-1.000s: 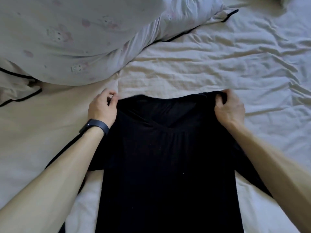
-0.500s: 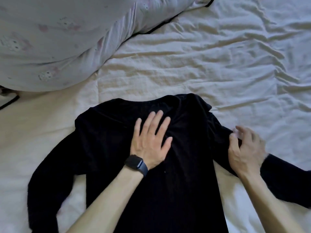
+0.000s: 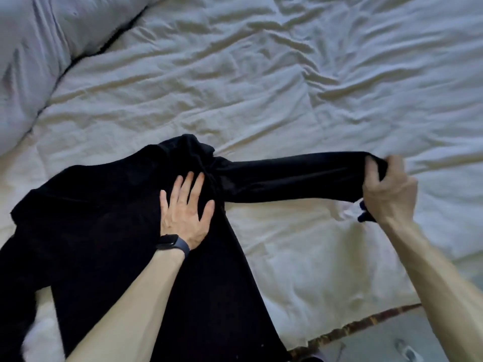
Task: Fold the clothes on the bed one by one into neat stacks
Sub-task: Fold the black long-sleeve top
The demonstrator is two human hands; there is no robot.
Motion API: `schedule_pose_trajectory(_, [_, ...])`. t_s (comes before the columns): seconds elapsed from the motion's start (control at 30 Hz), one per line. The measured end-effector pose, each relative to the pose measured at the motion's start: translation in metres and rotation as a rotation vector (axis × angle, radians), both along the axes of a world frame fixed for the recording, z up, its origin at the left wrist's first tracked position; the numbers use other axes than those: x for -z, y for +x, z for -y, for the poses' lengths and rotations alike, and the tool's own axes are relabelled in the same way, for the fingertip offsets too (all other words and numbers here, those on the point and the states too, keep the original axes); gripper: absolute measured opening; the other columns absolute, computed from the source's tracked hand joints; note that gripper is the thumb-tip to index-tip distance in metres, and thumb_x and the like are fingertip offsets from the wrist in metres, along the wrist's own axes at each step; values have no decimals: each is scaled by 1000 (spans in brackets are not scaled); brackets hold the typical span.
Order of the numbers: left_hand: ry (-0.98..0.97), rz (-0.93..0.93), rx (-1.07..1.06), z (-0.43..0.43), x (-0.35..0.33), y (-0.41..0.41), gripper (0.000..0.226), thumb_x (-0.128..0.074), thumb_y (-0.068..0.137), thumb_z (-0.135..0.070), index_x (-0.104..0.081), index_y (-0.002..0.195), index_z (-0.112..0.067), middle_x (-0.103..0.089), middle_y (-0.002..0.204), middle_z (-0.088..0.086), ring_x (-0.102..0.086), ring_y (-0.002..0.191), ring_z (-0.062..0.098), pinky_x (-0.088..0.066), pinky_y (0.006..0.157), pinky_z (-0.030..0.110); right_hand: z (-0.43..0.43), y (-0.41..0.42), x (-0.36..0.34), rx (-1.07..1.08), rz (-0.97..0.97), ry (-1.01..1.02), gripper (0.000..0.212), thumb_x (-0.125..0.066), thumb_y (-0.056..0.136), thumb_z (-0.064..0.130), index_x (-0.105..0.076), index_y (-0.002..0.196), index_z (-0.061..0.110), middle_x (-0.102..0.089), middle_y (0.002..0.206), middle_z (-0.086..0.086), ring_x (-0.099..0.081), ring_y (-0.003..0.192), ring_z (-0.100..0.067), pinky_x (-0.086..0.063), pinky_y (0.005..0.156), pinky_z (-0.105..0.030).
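A black long-sleeved top (image 3: 109,218) lies face up on the cream bedsheet (image 3: 261,87). My left hand (image 3: 185,212) presses flat on its chest, fingers spread, a dark watch on the wrist. Its right sleeve (image 3: 287,176) is stretched straight out to the right, slightly above the sheet. My right hand (image 3: 386,189) grips the cuff end of that sleeve with curled fingers. The left sleeve hangs down at the left edge of the view.
A large pale duvet or pillow (image 3: 34,61) is bunched at the upper left. The bed's edge (image 3: 366,320) runs across the lower right, with floor beyond it. Wrinkled sheet stretches behind and to the right of the top.
My right hand took hold of the right sleeve's end and pulled it out straight to the right. My left hand stayed pressed on the chest, shifted slightly toward the shoulder.
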State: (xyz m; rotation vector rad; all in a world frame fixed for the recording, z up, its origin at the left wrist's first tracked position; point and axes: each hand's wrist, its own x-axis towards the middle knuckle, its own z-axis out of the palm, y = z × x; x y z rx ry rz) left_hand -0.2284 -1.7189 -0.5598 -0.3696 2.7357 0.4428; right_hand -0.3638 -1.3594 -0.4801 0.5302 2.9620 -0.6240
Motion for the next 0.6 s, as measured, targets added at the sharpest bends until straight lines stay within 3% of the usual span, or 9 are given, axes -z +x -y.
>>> schedule_pose_trajectory(0.1, [-2, 17, -173, -15, -20, -25, 62, -17, 99, -59, -19, 157, -40, -36, 155, 3, -27, 146, 26, -19, 120, 54, -34, -61, -38, 57, -232, 13, 44, -48, 102, 44, -53, 113, 1, -65, 98, -32, -60, 89, -51, -41, 75, -50])
schedule_pose_trajectory(0.17, [-65, 42, -280, -27, -29, -47, 58, -18, 101, -59, -22, 156, -44, -42, 143, 6, -36, 133, 32, -31, 111, 53, -56, -93, -47, 88, -264, 49, 46, -49, 101, 49, -54, 118, 7, -67, 104, -27, -60, 95, -49, -42, 77, -49])
schedule_pose_trajectory(0.3, [-206, 286, -364, -42, -30, -93, 61, -19, 97, -69, -9, 155, -53, -35, 135, 8, -34, 119, 38, -39, 101, 59, -83, -114, -5, -159, 11, 150, 35, -58, 98, 42, -60, 122, 16, -64, 116, -21, -53, 113, -42, -40, 94, -49])
schedule_pose_trajectory(0.37, [-274, 284, -364, -49, -29, -101, 62, -20, 98, -67, -13, 156, -47, -35, 138, 11, -36, 123, 39, -34, 105, 60, -92, -103, 26, -221, 156, 245, 37, -56, 97, 42, -62, 126, 19, -61, 126, -16, -46, 122, -37, -31, 103, -49])
schedule_pose_trajectory(0.5, [-268, 75, -194, -65, -35, -100, 59, -35, 101, -53, -26, 156, -34, -21, 160, 11, -20, 147, 34, -13, 120, 55, -97, -55, 43, 42, 46, 138, 57, -59, 90, 49, -48, 140, 23, -42, 149, -10, -35, 138, -33, -22, 111, -46])
schedule_pose_trajectory(0.6, [-196, 69, -8, -82, -29, -103, 59, -27, 103, -54, -19, 159, -36, -5, 167, 6, -3, 154, 27, -2, 122, 55, -100, -23, 36, 451, -75, -129, 69, -64, 91, 49, -41, 146, 12, -37, 152, -15, -38, 136, -36, -33, 108, -43])
